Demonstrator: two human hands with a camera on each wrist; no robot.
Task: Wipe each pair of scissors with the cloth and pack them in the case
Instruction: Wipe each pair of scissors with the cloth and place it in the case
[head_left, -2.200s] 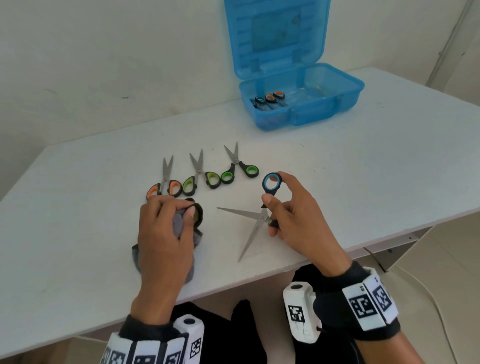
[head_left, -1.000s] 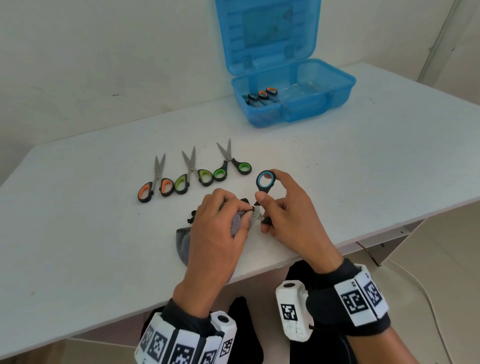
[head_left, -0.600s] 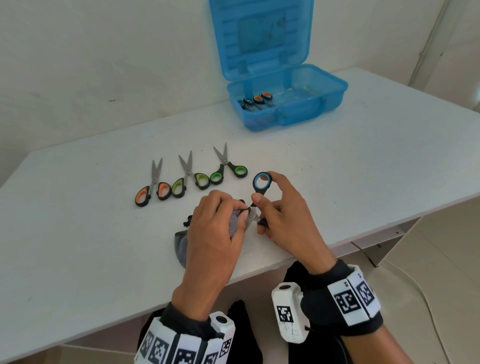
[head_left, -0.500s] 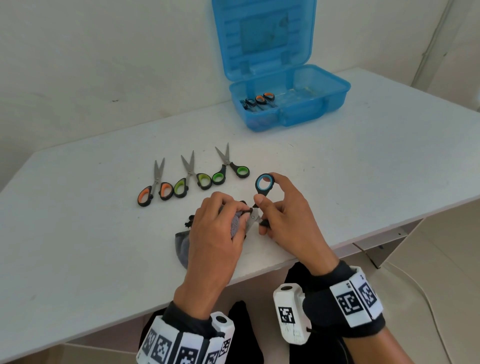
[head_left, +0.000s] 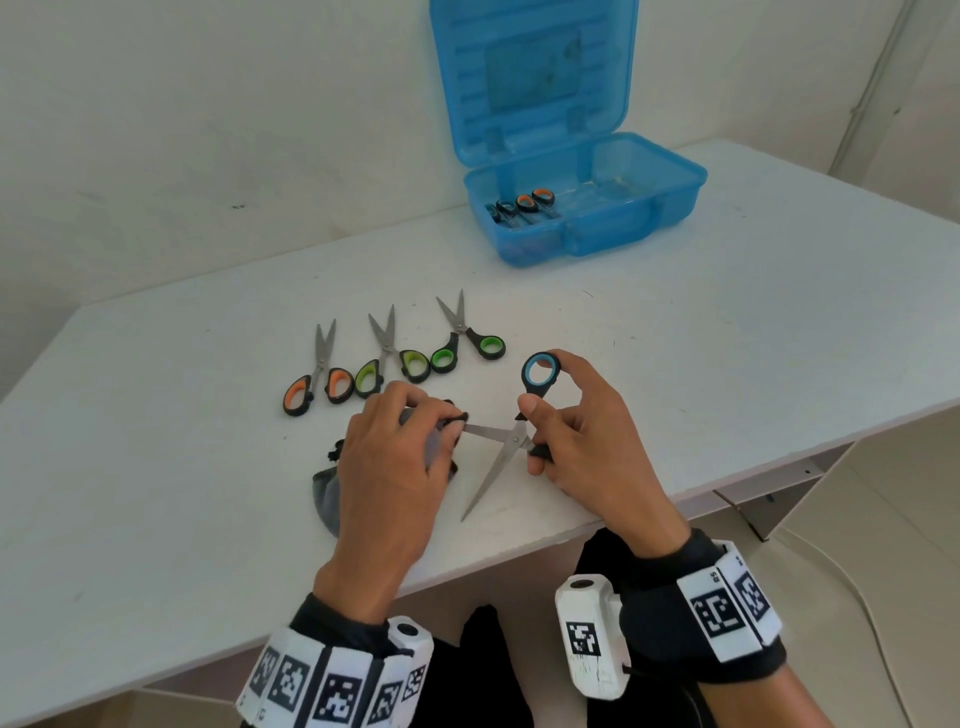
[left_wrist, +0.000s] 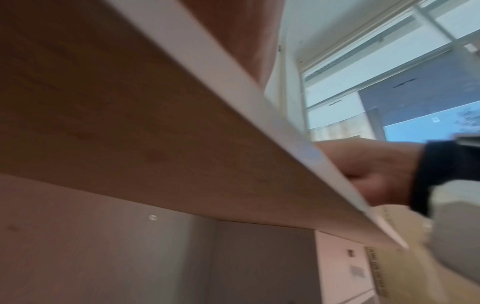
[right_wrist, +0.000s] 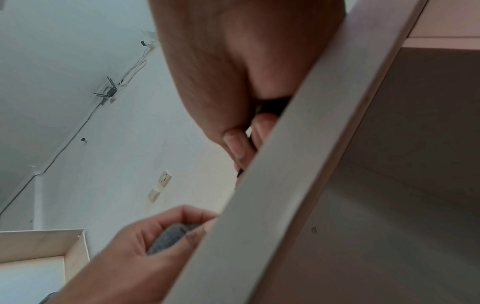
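Observation:
My right hand (head_left: 566, 415) grips the handles of the blue-handled scissors (head_left: 511, 439), whose blades are spread wide just above the table's front edge. My left hand (head_left: 400, 452) holds the grey cloth (head_left: 327, 493) pinched around the tip part of the upper blade. The cloth (right_wrist: 168, 238) also shows in my left palm in the right wrist view. Three more pairs lie in a row behind my hands: orange-handled scissors (head_left: 317, 379), lime-handled scissors (head_left: 389, 358) and green-handled scissors (head_left: 465, 338). The blue case (head_left: 587, 208) stands open at the back with packed scissors (head_left: 522, 205) inside.
The white table (head_left: 727, 338) ends just below my hands, and its front edge (right_wrist: 298, 164) hides most of both wrist views. A wall rises right behind the table and the case lid (head_left: 530, 78) leans near it.
My left hand with the cloth has slid leftward along the upper blade, away from the pivot, baring more of it. The right hand keeps its hold on the handles.

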